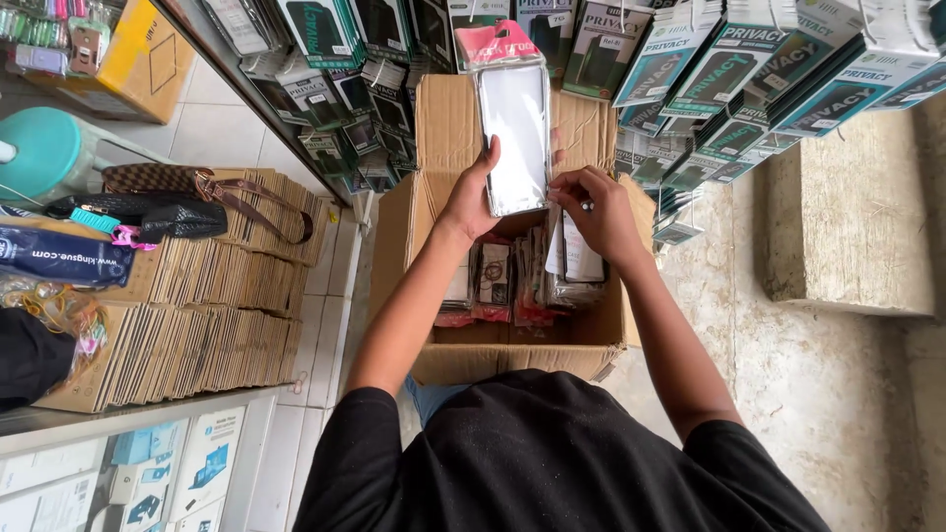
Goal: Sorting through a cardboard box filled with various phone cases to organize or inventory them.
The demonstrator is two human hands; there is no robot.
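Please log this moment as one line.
left hand: holds phone case pack | right hand: pinches its lower corner | below: open cardboard box

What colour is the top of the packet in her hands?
Pink, on the header card of the clear packet, seen in the head view.

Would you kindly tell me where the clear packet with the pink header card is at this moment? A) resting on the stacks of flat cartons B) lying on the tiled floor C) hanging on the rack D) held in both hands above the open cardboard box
D: the left hand and right hand each hold an edge of the clear packet above the open cardboard box.
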